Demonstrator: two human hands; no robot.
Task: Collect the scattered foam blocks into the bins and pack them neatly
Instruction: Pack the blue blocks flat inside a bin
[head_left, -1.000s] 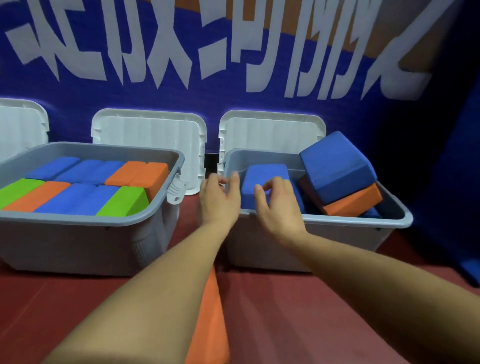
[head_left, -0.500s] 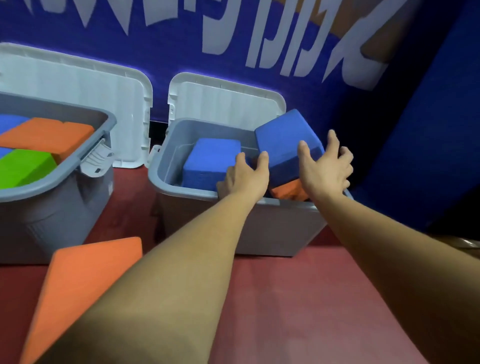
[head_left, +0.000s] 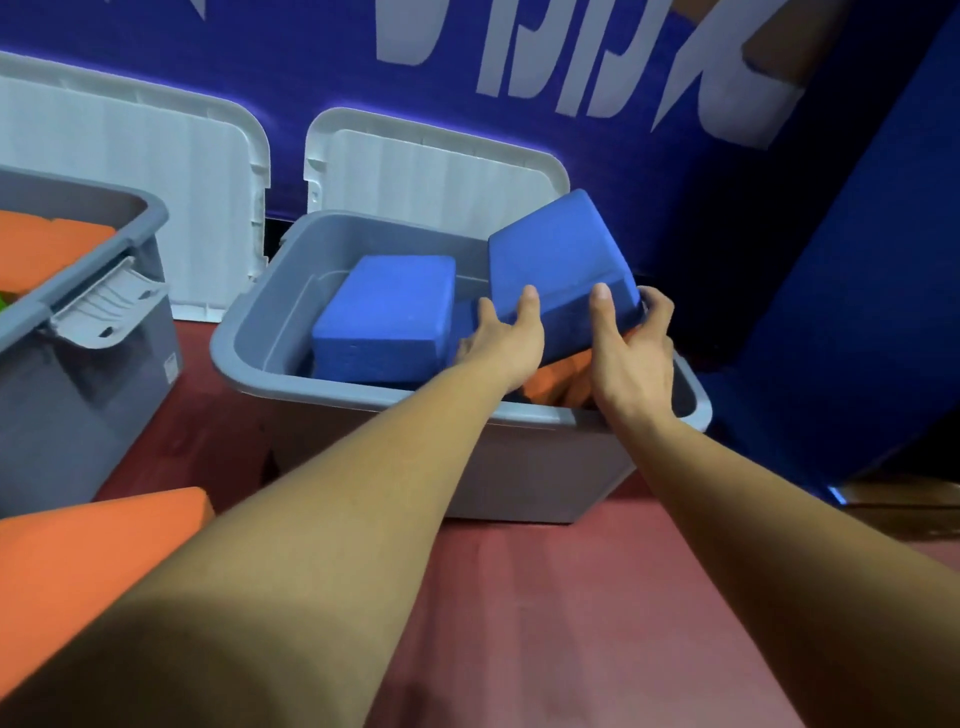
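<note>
A blue banner (head_left: 322, 62) with large white characters (head_left: 597, 67) fills the top of the frame. A darker blue panel (head_left: 857, 312) stands at right. Dark red floor (head_left: 545, 597) spans the bottom.

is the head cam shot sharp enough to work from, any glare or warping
Head view: wide-angle warping bows the grey bin rim and swells the near forearms. Head view: dim light, no glare, a bluish glow edging the white lid. Head view: slightly soft, yet the tilted blue block is legible.
</note>
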